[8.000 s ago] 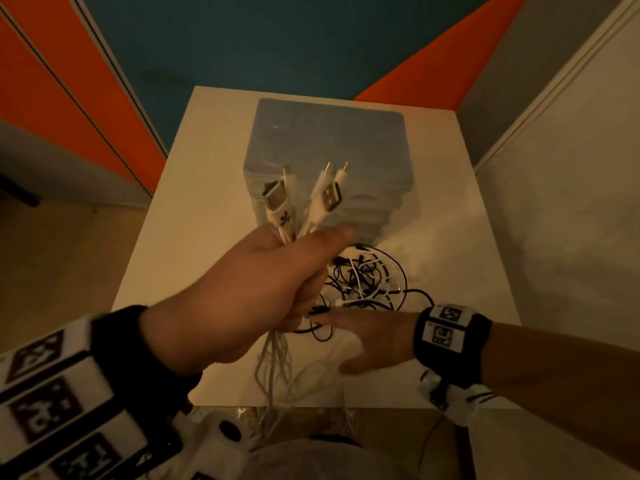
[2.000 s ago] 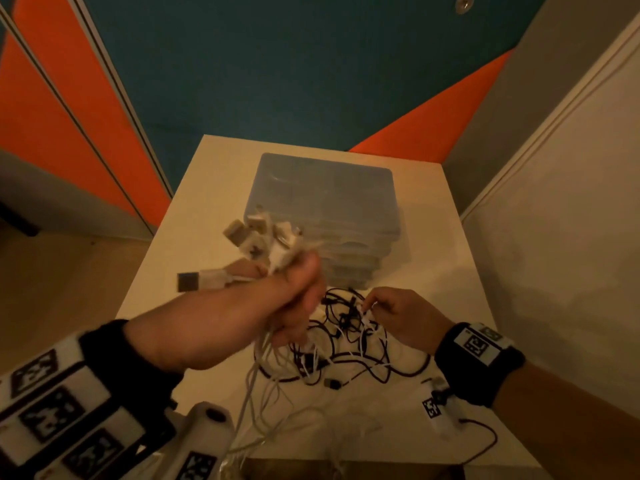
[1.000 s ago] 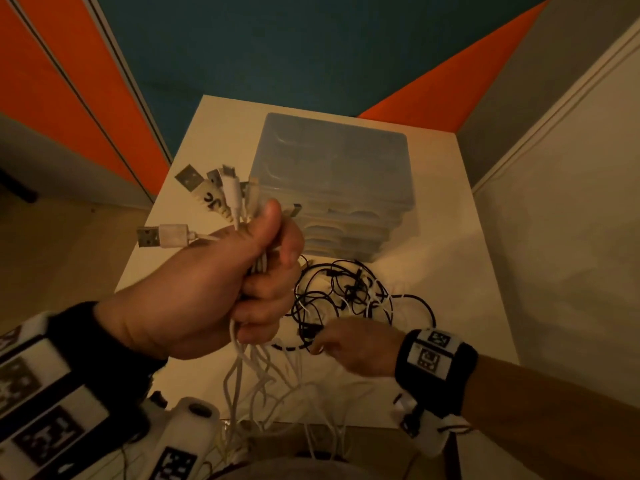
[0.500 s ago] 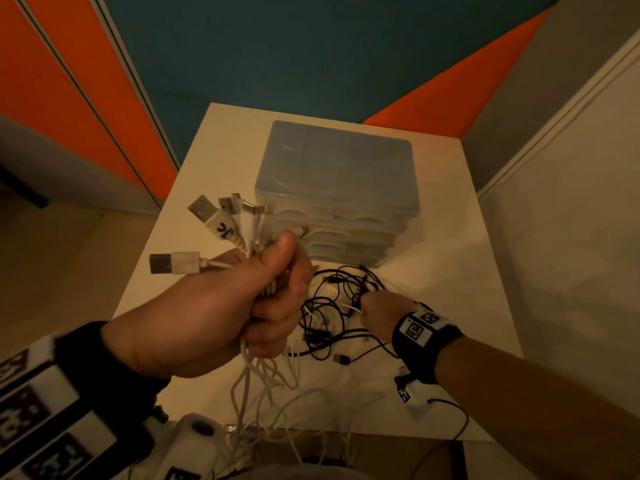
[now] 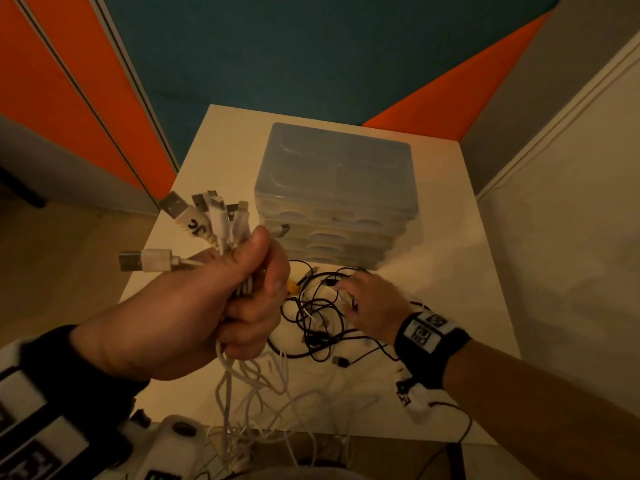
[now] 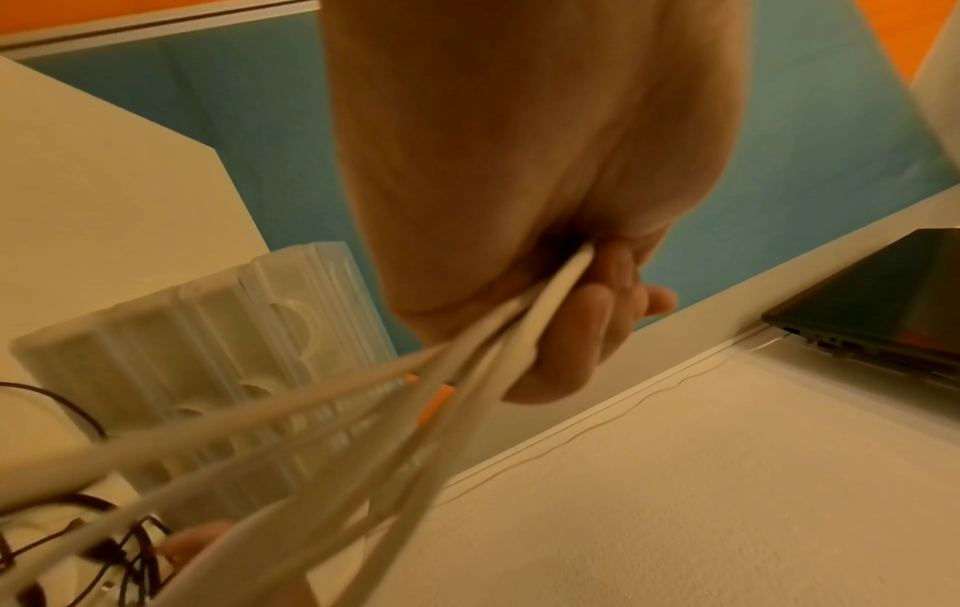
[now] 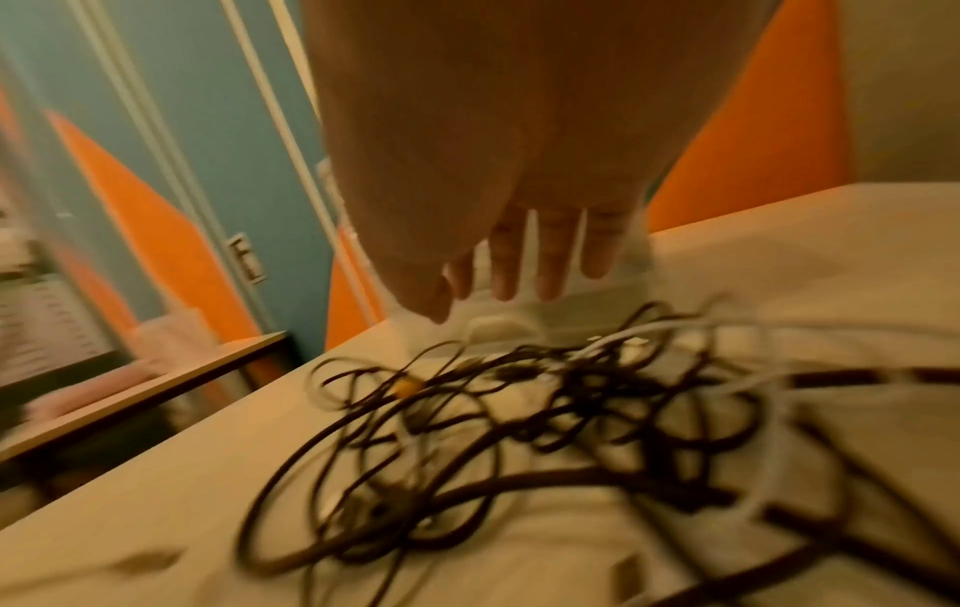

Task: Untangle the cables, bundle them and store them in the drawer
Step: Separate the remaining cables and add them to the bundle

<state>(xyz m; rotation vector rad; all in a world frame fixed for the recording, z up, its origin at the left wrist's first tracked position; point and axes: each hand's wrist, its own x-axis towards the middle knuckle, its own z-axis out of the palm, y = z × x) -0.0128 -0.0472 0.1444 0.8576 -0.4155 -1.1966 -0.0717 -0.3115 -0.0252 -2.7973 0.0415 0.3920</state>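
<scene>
My left hand [image 5: 221, 299] is raised above the table's left side and grips a bundle of white cables [image 5: 214, 223]. Their USB plugs fan out above the fist, and the loose ends hang down past the front edge. In the left wrist view the white cables [image 6: 364, 410] run out from under the curled fingers [image 6: 571, 328]. A tangle of black cables [image 5: 318, 320] lies on the white table [image 5: 450, 271] in front of the clear drawer unit [image 5: 336, 188]. My right hand [image 5: 363, 299] hovers over the tangle's far side, fingers [image 7: 519, 267] straight and holding nothing.
The drawer unit [image 6: 207, 349] stands with its drawers closed at the back middle of the table. A white wall [image 5: 571, 237] runs close along the right. A laptop [image 6: 883, 304] lies on a ledge off to the side. A small yellow piece [image 5: 293, 288] sits among the black cables.
My right hand has moved from the near side of the black tangle to its far side by the drawer unit and opened. My left hand still grips the white bundle, now with more plugs.
</scene>
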